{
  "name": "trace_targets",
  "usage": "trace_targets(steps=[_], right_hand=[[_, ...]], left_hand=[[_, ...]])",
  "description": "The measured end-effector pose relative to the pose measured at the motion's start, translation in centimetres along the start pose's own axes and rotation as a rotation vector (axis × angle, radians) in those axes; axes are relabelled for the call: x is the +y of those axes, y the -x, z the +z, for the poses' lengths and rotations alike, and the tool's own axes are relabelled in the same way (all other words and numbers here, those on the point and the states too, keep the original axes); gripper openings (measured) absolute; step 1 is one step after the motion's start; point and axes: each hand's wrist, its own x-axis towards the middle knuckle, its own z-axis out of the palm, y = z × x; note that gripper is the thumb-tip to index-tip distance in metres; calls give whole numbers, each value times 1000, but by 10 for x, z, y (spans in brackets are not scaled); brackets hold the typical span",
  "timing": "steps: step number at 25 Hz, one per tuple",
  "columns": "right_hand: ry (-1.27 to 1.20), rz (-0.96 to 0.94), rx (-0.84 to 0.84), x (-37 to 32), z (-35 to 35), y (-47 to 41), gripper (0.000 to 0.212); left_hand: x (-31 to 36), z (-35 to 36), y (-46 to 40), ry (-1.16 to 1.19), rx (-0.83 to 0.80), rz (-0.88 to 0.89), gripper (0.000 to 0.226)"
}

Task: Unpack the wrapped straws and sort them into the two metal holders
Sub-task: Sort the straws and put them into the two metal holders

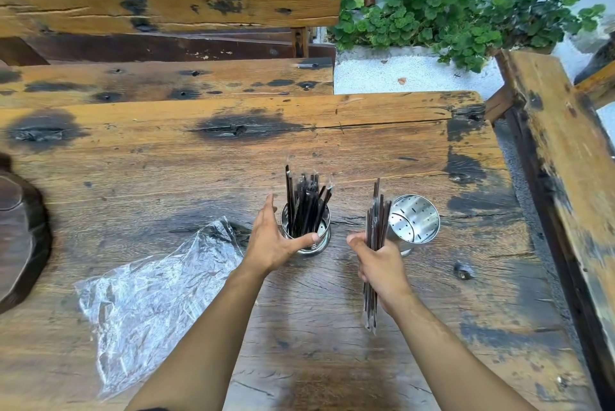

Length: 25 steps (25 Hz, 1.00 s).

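Note:
Two perforated metal holders stand on the wooden table (332,327). The left holder (322,233) is full of dark straws in clear wrappers (306,201), standing upright. My left hand (273,237) cups its left side, fingers spread, thumb across the front rim. The right holder (414,219) looks to have nothing inside. Just left of it my right hand (379,264) grips a bundle of wrapped dark straws (376,221), held upright with its ends sticking out above and below the fist.
An emptied clear plastic bag (149,294) lies crumpled on the table to the left. A dark wooden object (20,231) sits at the far left edge. Wooden benches (559,151) flank the table, with green plants (449,8) beyond.

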Motion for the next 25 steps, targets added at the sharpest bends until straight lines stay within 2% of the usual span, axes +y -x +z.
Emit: trace_targets(steps=[5, 8, 12, 17, 19, 23, 25], right_hand=[[5, 24, -9, -1, -1, 1, 10], [5, 21, 12, -4, -1, 1, 12], [-28, 52, 15, -6, -3, 2, 6], [-20, 54, 6, -6, -7, 2, 10], [-16, 55, -1, -7, -4, 3, 9], [-99, 66, -17, -15, -3, 3, 13], [-224, 99, -70, -20, -6, 5, 21]], left_hand=[[30, -16, -5, 221, 160, 241, 138], [59, -22, -17, 107, 201, 377, 113], [57, -13, -19, -105, 153, 361, 104], [24, -4, -10, -80, 172, 312, 69], [21, -4, -8, -24, 186, 289, 67], [25, -2, 4, 18, 204, 188, 89], [22, 10, 30, 76, 308, 122, 89]])
